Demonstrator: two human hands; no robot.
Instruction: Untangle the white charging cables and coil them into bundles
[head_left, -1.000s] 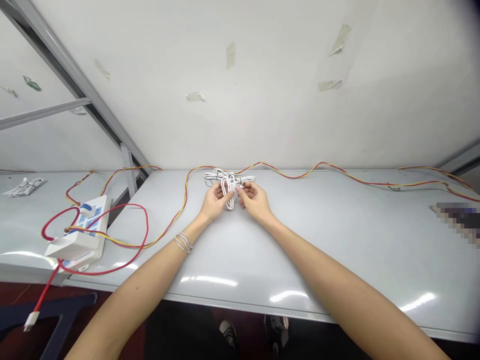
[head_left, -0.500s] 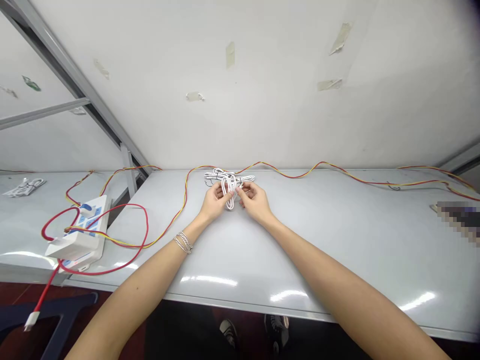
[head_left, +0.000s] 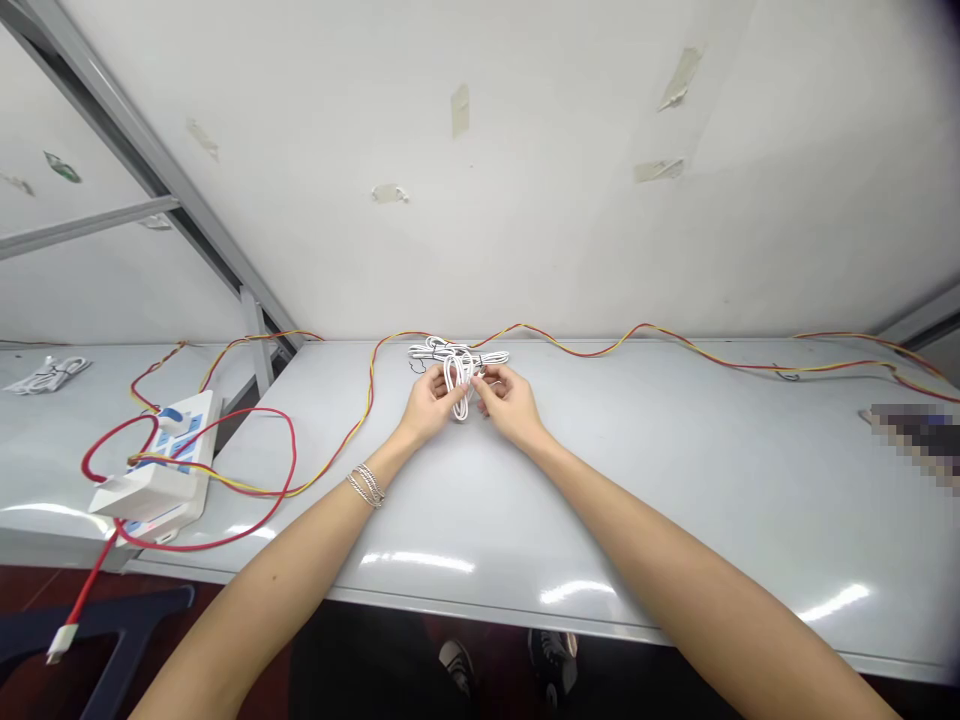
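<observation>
A coiled white cable (head_left: 459, 400) stands upright between my hands at the middle of the grey table. My left hand (head_left: 433, 402) grips its left side, the thumb laid across the loops. From the other side, my right hand (head_left: 506, 400) pinches at the cable's right edge; the fingertips hide exactly which part is held. Just behind lie more bundled white cables (head_left: 427, 350), bound with thin dark ties, flat near the wall.
To the left sits a white power strip (head_left: 196, 425) with a plugged-in adapter (head_left: 142, 492) and a looped red cable (head_left: 294, 440). A red-yellow twisted wire (head_left: 694, 352) runs along the wall. Another white cable bundle (head_left: 52, 375) lies far left. A blurred object (head_left: 919, 440) rests far right.
</observation>
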